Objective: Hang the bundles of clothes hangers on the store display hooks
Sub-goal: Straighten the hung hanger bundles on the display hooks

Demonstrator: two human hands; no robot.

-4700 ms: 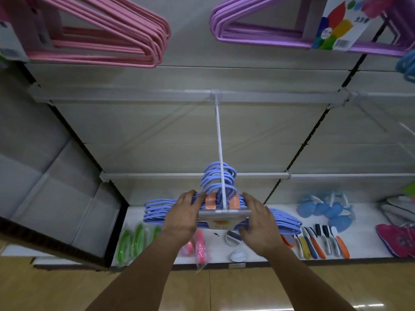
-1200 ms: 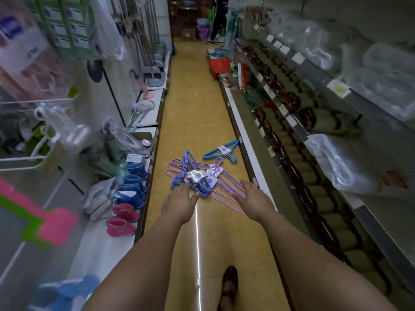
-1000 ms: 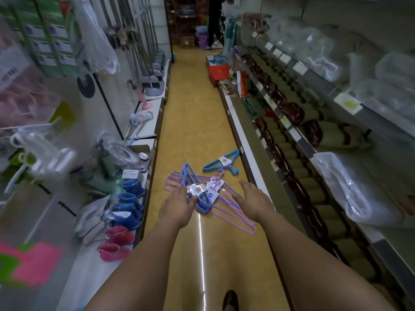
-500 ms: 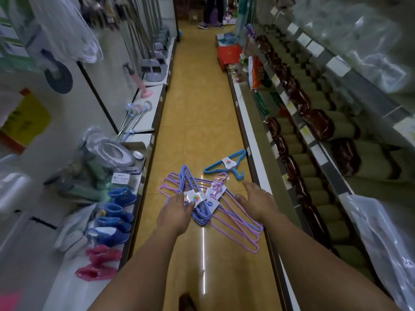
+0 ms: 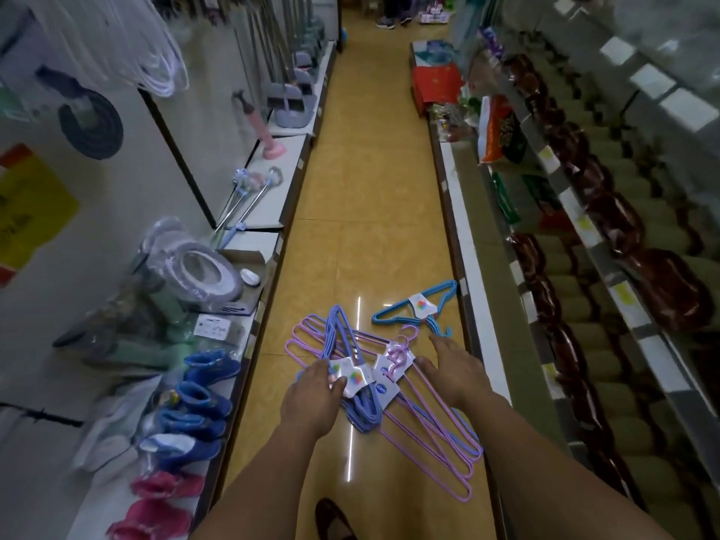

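Note:
Several bundles of hangers lie in a heap on the yellow aisle floor. A periwinkle-blue bundle [image 5: 338,337] crosses over pink-purple bundles [image 5: 432,442], each with a white paper label. A teal bundle [image 5: 413,305] lies apart, farther up the aisle. My left hand [image 5: 311,399] has come down on the blue bundle's label, thumb and fingers closing on it. My right hand [image 5: 452,364] hovers with fingers spread over the hooks of the pink-purple bundle; whether it touches is unclear. No display hooks for the hangers show in this view.
A low white shelf [image 5: 269,212] on the left carries blue and pink boots [image 5: 195,403], a toilet seat and plungers. A shelf unit [image 5: 479,305] on the right holds packaged goods. My shoe [image 5: 331,520] stands on the floor below the heap. A person stands far up the aisle.
I turned from the hung blue bundle on the display hook to the aisle floor. Over the last second both hands dropped to the heap, the left arriving on the blue bundle's label.

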